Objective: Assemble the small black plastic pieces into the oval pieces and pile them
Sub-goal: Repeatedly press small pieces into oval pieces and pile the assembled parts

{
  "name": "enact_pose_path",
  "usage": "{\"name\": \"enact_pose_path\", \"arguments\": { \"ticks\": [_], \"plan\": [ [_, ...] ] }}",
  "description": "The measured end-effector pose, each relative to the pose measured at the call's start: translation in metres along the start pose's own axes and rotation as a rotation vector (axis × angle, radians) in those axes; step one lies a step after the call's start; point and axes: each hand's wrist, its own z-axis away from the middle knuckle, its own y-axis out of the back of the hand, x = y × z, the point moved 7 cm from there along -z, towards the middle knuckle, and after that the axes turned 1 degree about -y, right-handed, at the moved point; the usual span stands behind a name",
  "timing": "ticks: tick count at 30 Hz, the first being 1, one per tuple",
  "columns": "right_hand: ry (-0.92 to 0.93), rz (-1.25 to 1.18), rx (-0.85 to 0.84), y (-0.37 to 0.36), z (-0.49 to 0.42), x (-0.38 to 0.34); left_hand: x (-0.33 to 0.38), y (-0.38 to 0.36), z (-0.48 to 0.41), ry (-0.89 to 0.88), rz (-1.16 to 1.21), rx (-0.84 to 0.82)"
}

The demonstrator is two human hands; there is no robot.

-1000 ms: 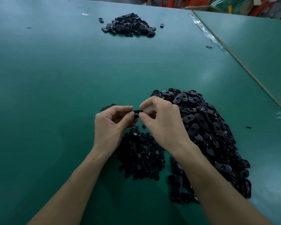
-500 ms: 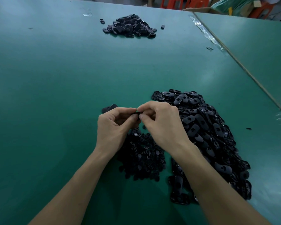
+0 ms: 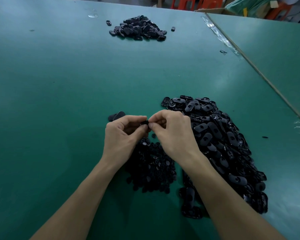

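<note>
My left hand [image 3: 124, 134] and my right hand [image 3: 171, 134] meet fingertip to fingertip above the green table [image 3: 59, 101]. Between them they pinch a black plastic piece [image 3: 144, 122], mostly hidden by the fingers. Under my hands lies a heap of small black pieces [image 3: 151, 168]. To the right spreads a large heap of black oval pieces [image 3: 220, 144]. At the far side of the table sits a pile of black oval pieces [image 3: 139, 29]. A couple of ovals [image 3: 117, 116] lie just left of my left hand.
A single oval [image 3: 108, 22] and another [image 3: 173, 28] lie beside the far pile. A seam with clear tape [image 3: 222, 38] runs along the right to a second green table [image 3: 275, 54]. Orange stools [image 3: 185, 3] and a cardboard box [image 3: 215, 10] stand beyond.
My hands have closed tighter together around the piece, which now shows less between the fingers. They stay in the same place above the small-piece heap.
</note>
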Motion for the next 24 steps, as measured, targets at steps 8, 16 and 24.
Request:
{"name": "enact_pose_path", "arguments": {
  "ticks": [8, 16, 24],
  "plan": [
    [-0.025, -0.002, 0.004, -0.006, 0.005, 0.000, -0.003, 0.004, -0.001, 0.005, -0.013, 0.020],
    [0.003, -0.024, 0.075, -0.007, 0.009, -0.001, -0.002, 0.002, -0.001, 0.009, -0.001, 0.006],
    [0.014, 0.056, 0.078, -0.007, 0.010, 0.000, -0.002, 0.003, -0.001, 0.010, -0.092, -0.031]
  ]
}}
